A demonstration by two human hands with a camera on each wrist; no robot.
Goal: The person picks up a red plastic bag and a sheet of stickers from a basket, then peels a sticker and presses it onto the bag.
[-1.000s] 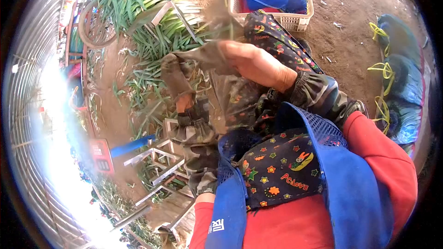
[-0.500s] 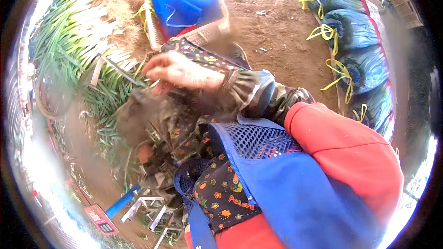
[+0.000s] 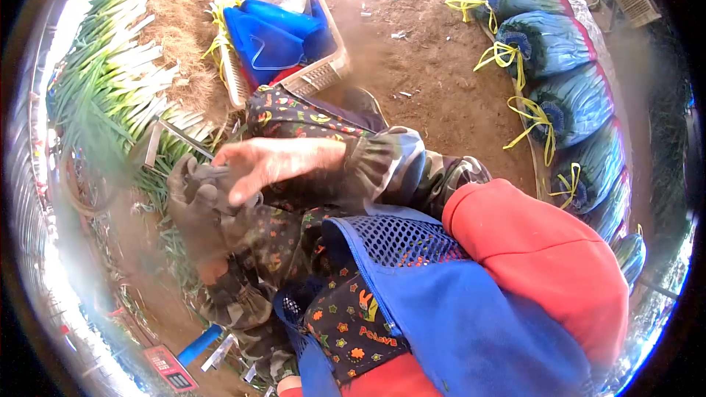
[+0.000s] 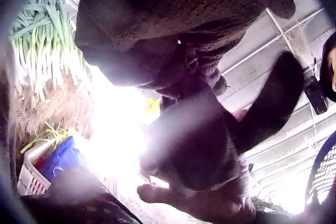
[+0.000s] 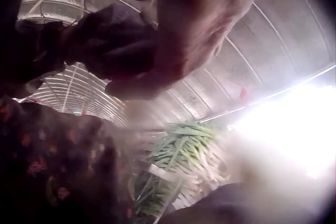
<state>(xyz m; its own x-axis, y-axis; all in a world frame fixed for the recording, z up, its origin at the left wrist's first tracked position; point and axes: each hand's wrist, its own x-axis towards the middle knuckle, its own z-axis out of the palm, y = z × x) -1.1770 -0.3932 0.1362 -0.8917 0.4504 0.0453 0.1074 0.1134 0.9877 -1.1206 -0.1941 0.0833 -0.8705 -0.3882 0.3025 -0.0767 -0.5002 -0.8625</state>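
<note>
In the head view my left hand [image 3: 193, 202], in a dark grey glove, has curled fingers at a bunched loose grey glove [image 3: 215, 180]. My bare right hand [image 3: 276, 165] reaches in from the right, its thumb and fingers around the same cloth. The left wrist view shows the gloved left hand [image 4: 173, 24] above the loose glove [image 4: 194, 140], one finger of which sticks out sideways, and the bare right hand [image 4: 215, 203] beneath. Dark cloth [image 5: 118, 43] lies between right thumb and fingers in the right wrist view. Glare and shadow hide the exact contact.
Leeks [image 3: 110, 66] lie in a long pile at the left. Beyond my knees stands a crate [image 3: 334, 66] holding blue material [image 3: 268, 37]. Several blue-wrapped bundles [image 3: 551, 44] with yellow ties line the right. A metal frame [image 3: 151, 143] is beside the left hand; a red scale panel [image 3: 170, 367] sits lower left.
The cloth was stretched between my hands and is now bunched. The right hand has moved back close to the left glove. The head view has swung toward the right-side bundles.
</note>
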